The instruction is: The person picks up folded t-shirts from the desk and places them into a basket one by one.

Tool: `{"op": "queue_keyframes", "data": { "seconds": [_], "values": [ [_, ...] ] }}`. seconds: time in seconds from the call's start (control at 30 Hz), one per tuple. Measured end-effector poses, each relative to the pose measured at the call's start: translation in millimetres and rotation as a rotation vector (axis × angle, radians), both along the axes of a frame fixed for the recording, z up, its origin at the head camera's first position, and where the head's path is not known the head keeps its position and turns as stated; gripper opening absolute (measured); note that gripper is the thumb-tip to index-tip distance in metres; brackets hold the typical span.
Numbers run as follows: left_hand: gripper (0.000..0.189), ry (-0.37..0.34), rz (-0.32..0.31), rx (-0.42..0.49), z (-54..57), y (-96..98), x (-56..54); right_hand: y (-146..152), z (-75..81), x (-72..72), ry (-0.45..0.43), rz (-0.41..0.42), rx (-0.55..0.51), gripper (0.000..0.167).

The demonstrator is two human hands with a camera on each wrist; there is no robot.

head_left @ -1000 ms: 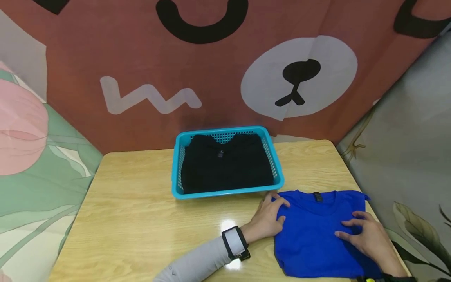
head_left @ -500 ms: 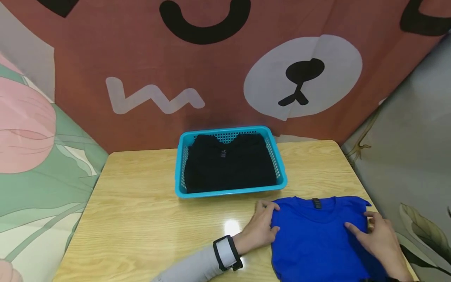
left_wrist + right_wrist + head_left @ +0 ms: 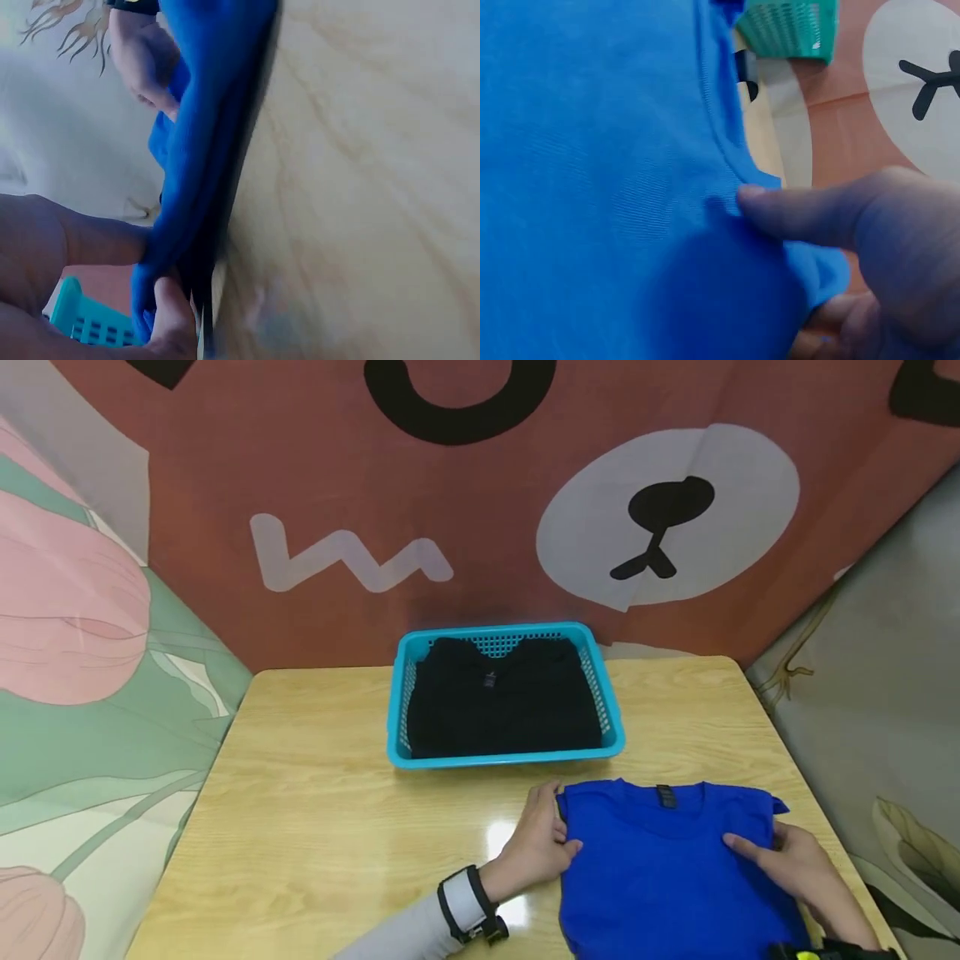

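Observation:
A folded blue T-shirt lies at the table's front right, collar and dark neck label toward the back. At its left edge my left hand pinches the layers near the shoulder. In the left wrist view the thumb and a finger of that hand close on the blue fabric, and its edge is lifted off the wood. My right hand grips the right edge, thumb on top near the collar and fingers partly hidden underneath.
Behind the T-shirt stands a turquoise plastic basket holding a folded black garment. The wooden table backs onto a brown printed cloth; a grey printed cloth hangs at the right.
The blue T-shirt has shifted left, toward the person, with the left hand at its edge. My right hand went from resting on top to gripping the right edge. The head view has turned slightly.

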State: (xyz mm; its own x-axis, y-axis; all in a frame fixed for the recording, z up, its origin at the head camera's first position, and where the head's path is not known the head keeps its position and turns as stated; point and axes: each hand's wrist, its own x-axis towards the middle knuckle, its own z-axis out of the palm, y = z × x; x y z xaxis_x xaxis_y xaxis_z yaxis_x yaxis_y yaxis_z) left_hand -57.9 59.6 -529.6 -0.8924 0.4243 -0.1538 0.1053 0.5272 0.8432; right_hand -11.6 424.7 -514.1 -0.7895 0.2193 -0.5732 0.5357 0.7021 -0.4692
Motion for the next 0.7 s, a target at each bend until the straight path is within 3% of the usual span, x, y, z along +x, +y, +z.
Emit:
{"op": "queue_keyframes", "data": {
  "seconds": [0.2,0.4,0.57,0.7],
  "values": [
    [0.080,-0.059,-0.031,0.090,3.1,-25.2,-6.2,-11.8,0.7,-1.8,0.012,0.035,-0.105,0.104],
    [0.075,-0.113,-0.049,0.137,-0.4,-51.1,-17.3,-25.9,-2.7,-9.3,-0.020,0.031,-0.223,0.093],
    [0.071,-0.121,-0.043,0.125,-3.3,-78.8,-21.8,-45.9,-7.0,-9.8,0.056,0.049,-0.318,0.078],
    [0.067,-0.115,-0.040,0.171,-4.6,-97.2,-19.0,-65.1,-9.5,-5.7,0.091,0.045,-0.388,0.073]
  ]
}}
